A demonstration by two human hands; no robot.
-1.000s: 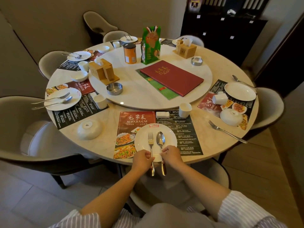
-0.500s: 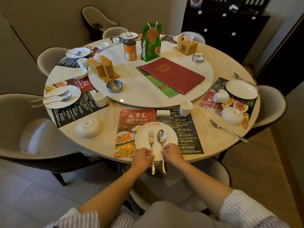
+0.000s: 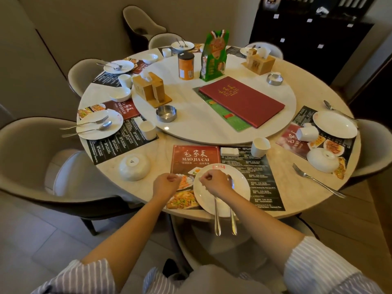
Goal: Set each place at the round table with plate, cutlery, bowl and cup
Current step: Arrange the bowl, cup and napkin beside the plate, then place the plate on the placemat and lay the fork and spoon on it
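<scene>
At the near place a white plate [image 3: 241, 187] sits on a red and black placemat [image 3: 195, 155]. A fork [image 3: 216, 217] and a spoon [image 3: 233, 215] lie side by side on it, handles sticking out past the table edge. My right hand [image 3: 214, 183] hovers over the plate with fingers curled, hiding the fork's head; it seems to hold nothing. My left hand [image 3: 166, 184] is a loose fist over the placemat, left of the plate. An upturned white bowl [image 3: 134, 167] stands further left. A white cup [image 3: 260, 147] stands beyond the plate.
The right place has a plate [image 3: 335, 124], a tipped cup [image 3: 307, 133], an upturned bowl [image 3: 322, 160], a loose fork [image 3: 316, 180] and a spoon [image 3: 331, 107]. The turntable [image 3: 191, 124] carries a red menu [image 3: 241, 100], ashtrays and tissue boxes. Chairs ring the table.
Both hands have let go of the cutlery handles and moved forward and left. The fork and spoon stay on the plate.
</scene>
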